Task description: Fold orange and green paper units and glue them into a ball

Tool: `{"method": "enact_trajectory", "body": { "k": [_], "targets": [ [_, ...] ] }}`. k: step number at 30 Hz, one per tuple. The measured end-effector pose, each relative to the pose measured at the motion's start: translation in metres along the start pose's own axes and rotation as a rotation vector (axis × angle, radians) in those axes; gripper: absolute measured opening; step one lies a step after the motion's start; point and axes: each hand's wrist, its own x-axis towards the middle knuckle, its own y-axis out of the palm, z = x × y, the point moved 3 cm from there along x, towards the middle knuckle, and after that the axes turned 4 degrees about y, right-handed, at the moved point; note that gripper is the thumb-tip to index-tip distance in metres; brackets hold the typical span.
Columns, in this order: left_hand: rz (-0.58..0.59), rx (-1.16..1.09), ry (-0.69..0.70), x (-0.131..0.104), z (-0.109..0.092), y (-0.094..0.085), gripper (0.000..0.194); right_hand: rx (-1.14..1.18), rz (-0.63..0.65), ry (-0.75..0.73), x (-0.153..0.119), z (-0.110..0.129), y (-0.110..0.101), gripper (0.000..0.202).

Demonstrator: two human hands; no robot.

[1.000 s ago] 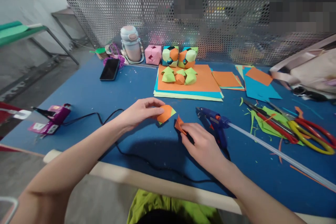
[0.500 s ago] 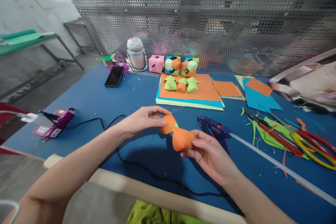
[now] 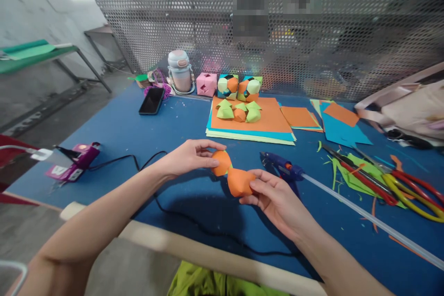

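Between the thumb and fingers of my left hand (image 3: 190, 158) is a folded orange paper piece (image 3: 221, 163) with a bit of green at its edge. My right hand (image 3: 275, 198) pinches a second folded orange piece (image 3: 239, 182), just below and to the right of the first. The two pieces meet or nearly meet at their near corners; whether they are joined I cannot tell. Both are held above the blue table (image 3: 121, 134). Right of them lies a blue glue gun (image 3: 282, 166) with a long clear glue stick.
Behind my hands, folded green and orange pieces (image 3: 239, 113) rest on a paper stack (image 3: 268, 122). Paper balls, a pink box (image 3: 206, 84), a bottle (image 3: 181, 71) and a phone (image 3: 151, 101) stand or lie farther back. Scissors (image 3: 412, 189) lie right; a black cord (image 3: 201, 229) crosses in front.
The left orange piece has turned slightly, and less green shows between the two pieces. The right piece and my right hand have shifted slightly left. Both hands keep their hold.
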Motion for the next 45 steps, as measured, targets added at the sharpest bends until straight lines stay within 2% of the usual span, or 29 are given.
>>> {"method": "enact_trajectory", "body": {
  "k": [5, 11, 22, 31, 37, 41, 45],
  "targets": [
    [0.021, -0.021, -0.022, 0.000, 0.001, 0.001, 0.047, -0.028, -0.002, -0.002, 0.001, 0.000, 0.002, 0.016],
    [0.106, 0.012, 0.009, -0.001, 0.001, 0.004, 0.046, -0.043, 0.019, 0.003, 0.002, -0.003, 0.003, 0.017],
    [0.245, 0.022, -0.049, -0.005, 0.003, 0.012, 0.052, -0.033, 0.024, 0.030, 0.002, -0.004, 0.005, 0.019],
    [0.167, 0.111, 0.036, -0.002, 0.005, 0.010, 0.050, -0.048, 0.001, -0.022, 0.003, -0.004, 0.003, 0.029],
    [0.122, 0.280, 0.026, 0.001, 0.008, 0.009, 0.046, -0.270, -0.090, -0.194, 0.007, -0.008, -0.004, 0.055],
    [0.117, 0.369, 0.038, 0.001, 0.011, 0.011, 0.045, -0.388, -0.097, -0.187, 0.010, -0.014, -0.007, 0.064],
    [0.131, 0.435, 0.068, -0.002, 0.011, 0.013, 0.045, -0.563, -0.089, -0.170, 0.002, -0.014, -0.004, 0.061]
  ]
}}
